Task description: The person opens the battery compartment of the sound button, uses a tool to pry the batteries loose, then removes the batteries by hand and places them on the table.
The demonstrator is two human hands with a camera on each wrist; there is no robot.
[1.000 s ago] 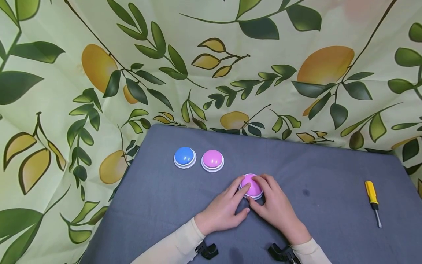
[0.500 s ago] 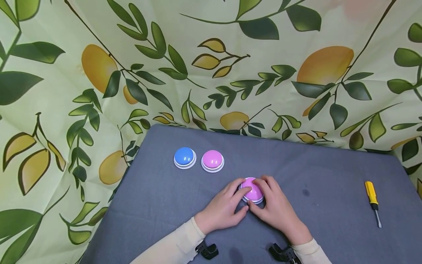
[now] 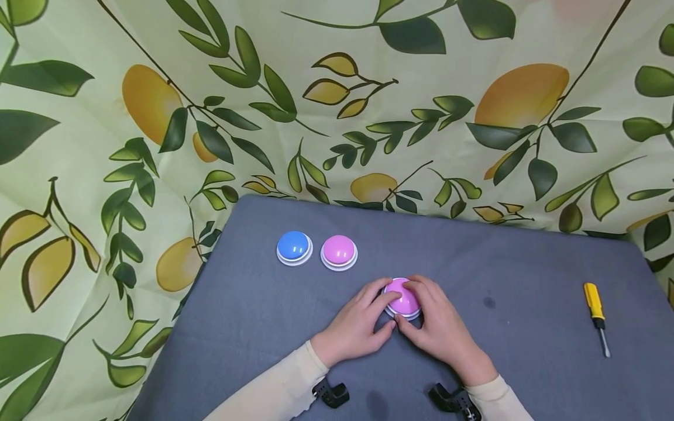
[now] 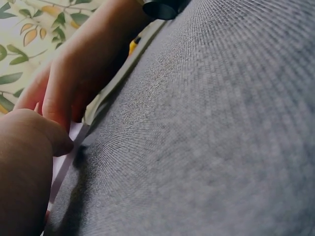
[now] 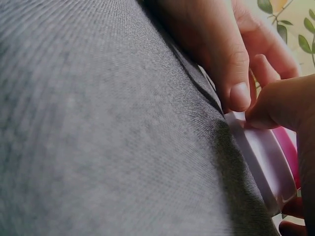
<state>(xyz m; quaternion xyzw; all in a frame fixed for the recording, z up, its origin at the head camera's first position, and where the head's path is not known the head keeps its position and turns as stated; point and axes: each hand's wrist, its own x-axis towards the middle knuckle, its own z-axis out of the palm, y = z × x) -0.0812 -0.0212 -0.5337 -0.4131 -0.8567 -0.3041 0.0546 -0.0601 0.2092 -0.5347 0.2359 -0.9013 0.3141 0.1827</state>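
Observation:
In the head view, a pink dome push button (image 3: 404,302) on a round white base sits on the grey cloth between the two hands. My left hand (image 3: 353,327) holds its left side, the fingers bent over the dome and the thumb near the front rim. From the right, my right hand (image 3: 442,327) grips it with thumb at the front of the base and fingers over the far side. The right wrist view shows the white base (image 5: 263,160) low on the cloth, the right thumb (image 5: 268,113) on its edge beside the left thumb (image 5: 240,93).
Farther back on the table (image 3: 253,327) stand a blue push button (image 3: 293,245) and a second pink push button (image 3: 339,250), side by side. A yellow-handled screwdriver (image 3: 595,307) lies at the right. Fruit-patterned fabric (image 3: 326,140) hangs behind and to the left.
The held pink button has shifted slightly toward the body between both hands, which keep nearly the same grip. The head view has tilted a little; the other things lie where they were.

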